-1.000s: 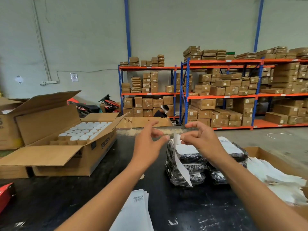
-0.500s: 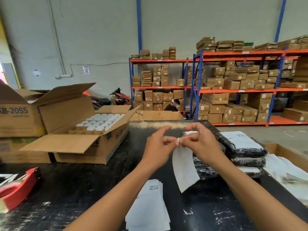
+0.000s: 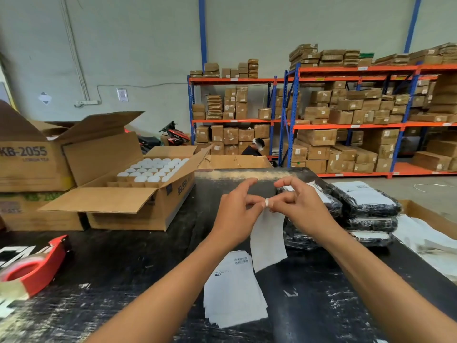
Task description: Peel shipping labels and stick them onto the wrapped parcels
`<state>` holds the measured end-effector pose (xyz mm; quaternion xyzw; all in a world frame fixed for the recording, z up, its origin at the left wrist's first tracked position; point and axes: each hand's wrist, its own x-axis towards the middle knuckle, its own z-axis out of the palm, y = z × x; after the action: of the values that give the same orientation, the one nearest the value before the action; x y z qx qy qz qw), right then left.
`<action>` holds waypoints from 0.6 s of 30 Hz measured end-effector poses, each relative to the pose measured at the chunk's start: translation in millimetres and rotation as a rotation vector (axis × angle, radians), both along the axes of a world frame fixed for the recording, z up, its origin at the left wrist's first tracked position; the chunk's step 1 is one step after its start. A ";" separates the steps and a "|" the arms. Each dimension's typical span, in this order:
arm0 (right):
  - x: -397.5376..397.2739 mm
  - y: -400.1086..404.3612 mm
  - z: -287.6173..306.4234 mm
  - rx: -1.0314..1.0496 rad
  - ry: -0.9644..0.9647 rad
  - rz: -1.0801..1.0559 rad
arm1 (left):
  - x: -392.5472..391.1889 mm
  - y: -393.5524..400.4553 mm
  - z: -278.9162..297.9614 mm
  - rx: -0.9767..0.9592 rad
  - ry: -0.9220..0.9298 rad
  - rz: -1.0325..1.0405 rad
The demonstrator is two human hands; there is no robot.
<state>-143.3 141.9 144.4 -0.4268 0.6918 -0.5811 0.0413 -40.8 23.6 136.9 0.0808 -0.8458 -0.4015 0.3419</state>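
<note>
— Since half a second ago, what has moved?
— Hardly anything: both hands stay raised over the table (image 3: 123, 268), the sheet hangs a touch lower, and more of the red tape dispenser (image 3: 32, 268) shows at the left edge.
— Going left to right, what surrounds them?
— Beyond the dispenser, a closed carton printed "KB-2055" (image 3: 27, 159), then an open carton (image 3: 138, 194) filled with white round caps; its side print is too skewed to read. A stack of label sheets (image 3: 232, 298) lies flat near the front, barcode on top.
— And the hands?
— The left hand (image 3: 235, 214) and right hand (image 3: 301, 211) meet above the table, each pinching the top corner of one shipping label (image 3: 268, 241), which dangles between them, blank side to the camera.
— Where are the parcels?
— Just behind the right hand: black wrapped parcels (image 3: 366, 206) in two piles, the hand hiding part of the nearer one. I count three in the farther pile; the top one already wears a label. Loose white backing sheets (image 3: 425, 243) lie in a box at the far right.
— Anything behind?
— Two orange-and-blue racks (image 3: 346, 125) of brown boxes, and a person (image 3: 254, 147) seated low beside them
</note>
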 end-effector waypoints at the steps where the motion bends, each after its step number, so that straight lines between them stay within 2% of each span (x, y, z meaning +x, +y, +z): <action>1: 2.1 -1.4 0.0 0.005 0.000 0.005 | 1.9 -1.3 -0.2 -0.006 -0.001 0.004; 12: 7.7 4.2 -0.5 0.015 0.006 -0.014 | 4.2 4.5 -2.7 -0.013 0.002 -0.001; 18: 0.6 9.0 -8.8 0.079 0.093 -0.083 | -0.1 -1.1 -6.1 0.149 0.076 0.075</action>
<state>-142.7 150.8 135.6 -0.4222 0.7324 -0.5341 0.0015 -40.9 22.5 130.9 0.1222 -0.7965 -0.4528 0.3816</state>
